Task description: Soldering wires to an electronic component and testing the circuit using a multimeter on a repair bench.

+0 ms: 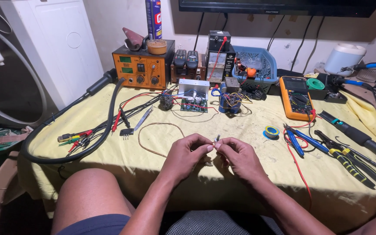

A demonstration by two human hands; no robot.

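Note:
My left hand (187,155) and my right hand (239,157) meet over the near middle of the yellow-covered table (223,126). Together their fingertips pinch a small metal electronic part (216,140) that sticks up between them. A thin brown wire (153,130) loops on the cloth just left of my left hand and runs toward it. Whether the wire joins the part is hidden by my fingers.
Behind the hands lie a green circuit board (193,105) with a heatsink and a blue transformer (230,102). An orange soldering station (142,65) stands at back left. A yellow multimeter (296,98), solder spool (271,132), blue cutters (295,141) and pliers (349,159) lie right. Black hose (101,135) curves left.

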